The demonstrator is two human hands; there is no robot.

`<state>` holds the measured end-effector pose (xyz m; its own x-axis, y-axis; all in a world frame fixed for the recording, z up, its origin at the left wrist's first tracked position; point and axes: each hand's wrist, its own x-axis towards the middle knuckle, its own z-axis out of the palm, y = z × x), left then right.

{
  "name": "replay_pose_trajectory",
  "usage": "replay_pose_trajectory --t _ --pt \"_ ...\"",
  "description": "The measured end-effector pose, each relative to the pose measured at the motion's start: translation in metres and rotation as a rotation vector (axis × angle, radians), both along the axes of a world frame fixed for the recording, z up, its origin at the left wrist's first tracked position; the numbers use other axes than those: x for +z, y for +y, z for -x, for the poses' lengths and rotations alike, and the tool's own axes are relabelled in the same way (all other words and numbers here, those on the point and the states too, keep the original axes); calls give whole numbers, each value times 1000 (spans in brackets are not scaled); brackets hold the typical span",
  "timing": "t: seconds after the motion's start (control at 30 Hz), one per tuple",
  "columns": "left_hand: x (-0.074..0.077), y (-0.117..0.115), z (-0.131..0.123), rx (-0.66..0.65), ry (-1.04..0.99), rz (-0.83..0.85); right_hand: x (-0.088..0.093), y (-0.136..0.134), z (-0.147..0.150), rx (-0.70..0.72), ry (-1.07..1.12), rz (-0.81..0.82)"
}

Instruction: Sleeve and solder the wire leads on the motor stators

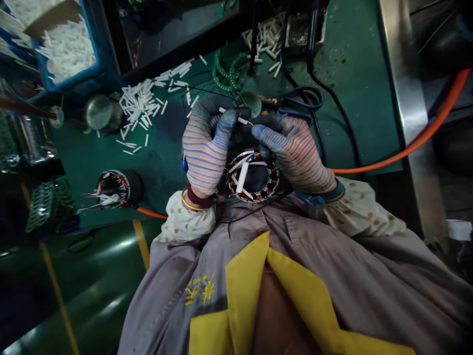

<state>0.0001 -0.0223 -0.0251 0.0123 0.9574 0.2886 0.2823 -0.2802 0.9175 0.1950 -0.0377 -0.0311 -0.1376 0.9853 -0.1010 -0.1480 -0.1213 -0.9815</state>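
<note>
Both my hands wear striped work gloves and meet above a round motor stator (252, 178) with copper windings and white sleeved leads, which sits at the near edge of the green bench. My left hand (207, 145) is closed, pinching a short white sleeve tube (233, 115) between thumb and forefinger. My right hand (291, 148) is closed too, its fingertips pinched on a thin wire end that meets the tube's tip. The wire itself is barely visible.
A second stator (115, 189) lies at the left. Loose white tubes (138, 106) are scattered on the green mat (351, 88), with more in a blue bin (66, 44). Blue-handled scissors (305, 98), a green coil (223, 74) and an orange cable (424, 133) lie behind my hands.
</note>
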Motion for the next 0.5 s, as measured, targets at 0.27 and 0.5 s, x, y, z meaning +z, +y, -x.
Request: replay_pose_trajectory --t 0.27,0.5 --pt "-5 6 5 3 21 2 -5 3 1 7 1 9" --pt "-4 2 4 -40 139 70 9 3 -6 62 29 77"
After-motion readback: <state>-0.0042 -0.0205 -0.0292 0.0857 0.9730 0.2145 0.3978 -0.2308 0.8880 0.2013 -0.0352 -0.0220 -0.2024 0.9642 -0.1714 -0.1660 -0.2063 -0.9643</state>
